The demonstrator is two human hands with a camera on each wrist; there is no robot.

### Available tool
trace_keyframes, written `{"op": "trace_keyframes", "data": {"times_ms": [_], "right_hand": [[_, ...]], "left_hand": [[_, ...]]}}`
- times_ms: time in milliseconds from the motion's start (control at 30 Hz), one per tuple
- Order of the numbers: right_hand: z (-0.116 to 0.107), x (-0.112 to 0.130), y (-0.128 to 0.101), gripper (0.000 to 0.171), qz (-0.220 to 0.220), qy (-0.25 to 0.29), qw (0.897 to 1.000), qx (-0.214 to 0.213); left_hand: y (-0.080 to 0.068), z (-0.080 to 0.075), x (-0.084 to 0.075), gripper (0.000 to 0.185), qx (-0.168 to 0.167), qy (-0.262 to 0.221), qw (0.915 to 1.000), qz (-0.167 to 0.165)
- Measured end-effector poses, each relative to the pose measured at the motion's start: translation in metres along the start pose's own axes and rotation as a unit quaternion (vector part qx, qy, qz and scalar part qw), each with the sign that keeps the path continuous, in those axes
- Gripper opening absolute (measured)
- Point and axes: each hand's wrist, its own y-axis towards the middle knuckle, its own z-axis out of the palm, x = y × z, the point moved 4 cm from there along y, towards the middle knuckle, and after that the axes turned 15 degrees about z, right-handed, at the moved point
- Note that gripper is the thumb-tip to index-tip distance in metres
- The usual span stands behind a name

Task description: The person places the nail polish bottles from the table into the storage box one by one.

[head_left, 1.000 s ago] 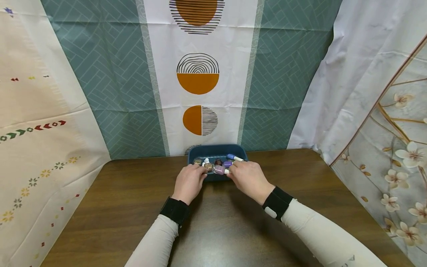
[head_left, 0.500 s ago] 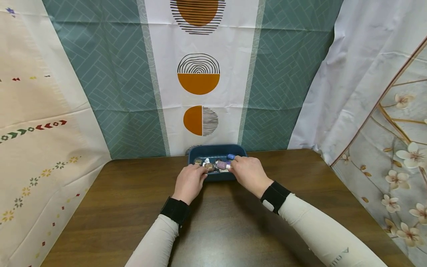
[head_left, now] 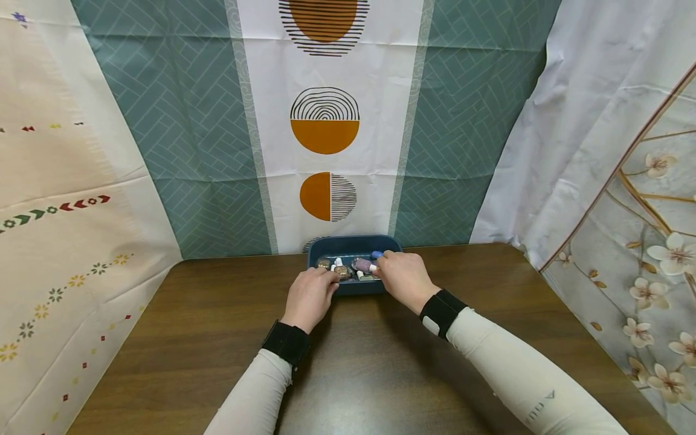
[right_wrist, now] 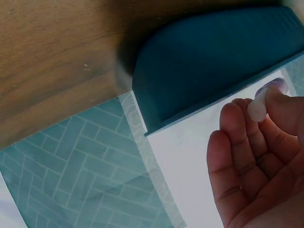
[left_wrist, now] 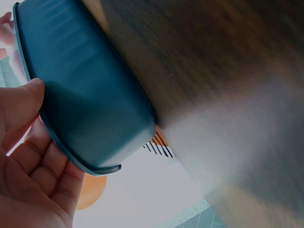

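Observation:
A dark blue plastic bin [head_left: 348, 243] holds several small nail polish bottles. My left hand [head_left: 311, 293] grips its near rim; in the left wrist view the thumb [left_wrist: 28, 97] lies on the outer wall and the fingers reach over the rim. A gold glitter bottle [head_left: 342, 272] shows beside those fingertips. With my right hand [head_left: 405, 277] I pinch a purple nail polish bottle [head_left: 361, 264] by its white cap [right_wrist: 258, 108], thumb against fingers, tilted just above the bin. Behind the right fingers, a blue bottle [head_left: 376, 255] is partly hidden.
The bin stands at the far edge of a brown wooden table [head_left: 228, 338], against a patterned green and white cloth [head_left: 342, 151]. Other cloths hang at the left and right. Another glitter bottle [head_left: 323, 263] and a white cap [head_left: 338, 261] show at the bin's left.
My right hand has lifted the purple bottle slightly up and back over the bin, and its tilt has changed. Bottles beneath it show more. The left hand has stayed in place.

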Motion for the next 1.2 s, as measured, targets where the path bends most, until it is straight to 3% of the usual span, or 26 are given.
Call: {"op": "trace_keyframes", "data": {"times_ms": [767, 1200], "right_hand": [[0.014, -0.001, 0.008, 0.023, 0.003, -0.037, 0.998, 0.054], [0.019, -0.002, 0.010, 0.023, 0.028, -0.034, 0.996, 0.080]], "left_hand": [[0.000, 0.002, 0.002, 0.006, -0.001, -0.001, 1.0000, 0.000], [0.000, 0.000, 0.001, 0.005, 0.002, -0.005, 1.0000, -0.004]]}}
